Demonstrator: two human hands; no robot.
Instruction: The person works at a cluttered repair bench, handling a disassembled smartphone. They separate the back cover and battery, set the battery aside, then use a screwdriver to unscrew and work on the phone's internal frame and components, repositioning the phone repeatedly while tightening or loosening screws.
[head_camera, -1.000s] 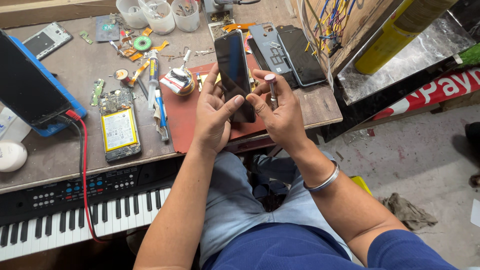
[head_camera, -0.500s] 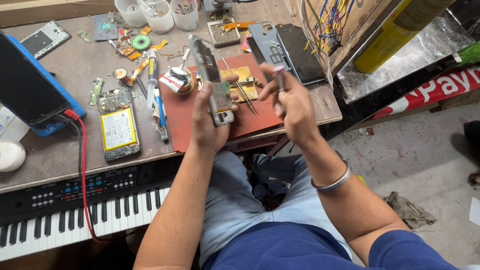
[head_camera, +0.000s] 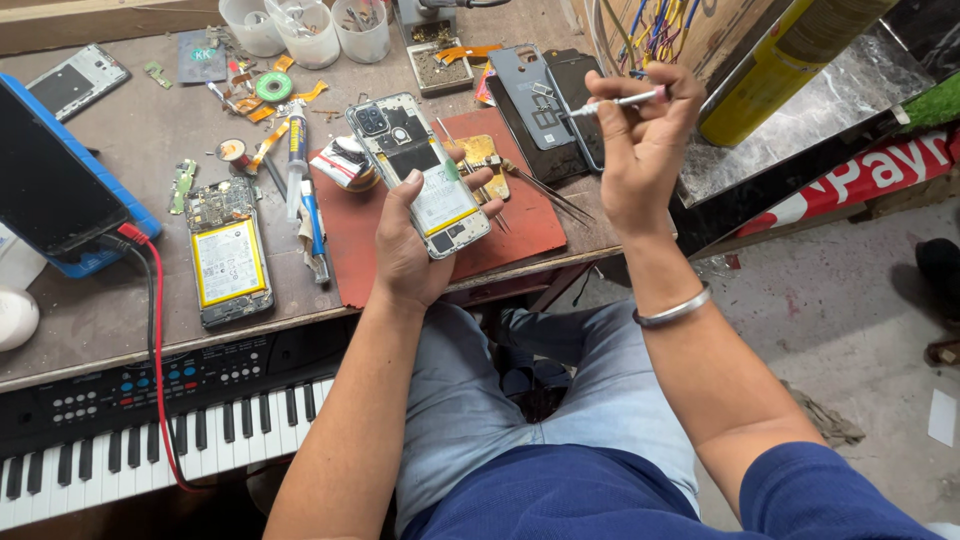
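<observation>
My left hand (head_camera: 412, 245) grips an opened phone (head_camera: 420, 172) with its back removed, its battery and circuit board facing up, over the red work mat (head_camera: 350, 240). My right hand (head_camera: 640, 140) is raised to the right of it, closed on a thin silver-tipped tool (head_camera: 622, 100) that points left. A silver bangle (head_camera: 672, 310) sits on that wrist. Tweezers (head_camera: 545, 192) lie on the mat between the two hands.
A second opened phone (head_camera: 228, 255) lies left of the mat. A dark tablet on a blue stand (head_camera: 55, 195) trails a red cable. Phone back covers (head_camera: 545, 100), plastic cups (head_camera: 305, 28), tape rolls and small parts litter the bench. A keyboard (head_camera: 120, 430) sits below.
My left hand turned the phone from dark face up to open back up and lowered it. My right hand let go of the phone and lifted to the right with the thin tool.
</observation>
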